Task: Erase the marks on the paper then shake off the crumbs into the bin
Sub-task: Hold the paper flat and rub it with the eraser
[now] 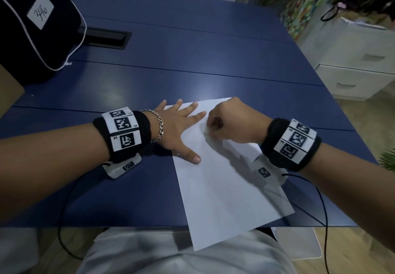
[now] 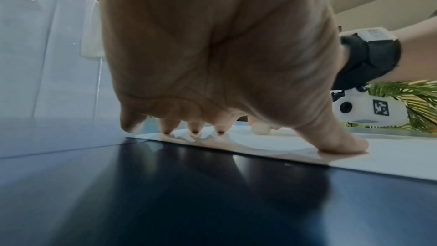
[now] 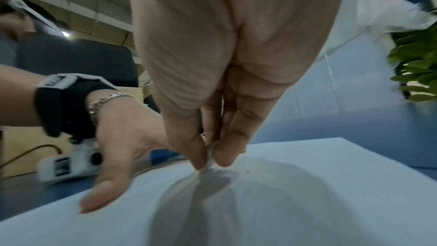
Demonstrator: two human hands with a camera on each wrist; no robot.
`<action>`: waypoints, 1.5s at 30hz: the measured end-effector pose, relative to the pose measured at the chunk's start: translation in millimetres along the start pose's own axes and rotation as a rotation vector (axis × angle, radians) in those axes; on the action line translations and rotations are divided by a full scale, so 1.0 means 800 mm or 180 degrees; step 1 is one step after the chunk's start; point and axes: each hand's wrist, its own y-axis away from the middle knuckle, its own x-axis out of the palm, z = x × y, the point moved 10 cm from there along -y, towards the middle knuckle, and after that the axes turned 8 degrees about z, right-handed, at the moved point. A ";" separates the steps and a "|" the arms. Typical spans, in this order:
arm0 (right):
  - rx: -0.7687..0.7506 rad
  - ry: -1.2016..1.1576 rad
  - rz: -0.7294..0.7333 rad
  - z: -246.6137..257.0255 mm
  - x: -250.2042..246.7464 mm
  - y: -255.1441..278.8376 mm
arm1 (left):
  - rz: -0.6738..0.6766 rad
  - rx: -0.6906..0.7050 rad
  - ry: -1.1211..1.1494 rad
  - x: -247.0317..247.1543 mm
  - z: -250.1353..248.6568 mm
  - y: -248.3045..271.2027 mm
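**Eraser worked on a pinned sheet**

A black bag [image 1: 32, 23] stood at the far left of the blue table [image 1: 192, 44], well apart from the work. The left hand [image 1: 171, 128] lay flat with its fingers [image 2: 195, 127] spread straight, pressing the left edge of the paper [image 1: 224, 188] and gripping nothing. The paper lay askew on the near part of the table, its near corner hanging past the table edge. The right hand [image 1: 230, 121] had its fingers curled, pinching a small pale eraser [image 3: 210, 158] against the sheet near its far end; a few dark specks lay beside the tip.

The sheet looked thin, light and limp, likely to wrinkle or slide under rubbing unless pinned, and to sag when lifted. It would probably carry best held by two opposite edges, bowed into a trough to keep the crumbs in. No bin was in view. White drawers [image 1: 352, 77] stood to the right, off the table.
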 end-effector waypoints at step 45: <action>-0.0467 0.0019 0.0291 0.005 0.004 0.000 | 0.0422 0.0116 -0.0375 0.004 0.000 0.007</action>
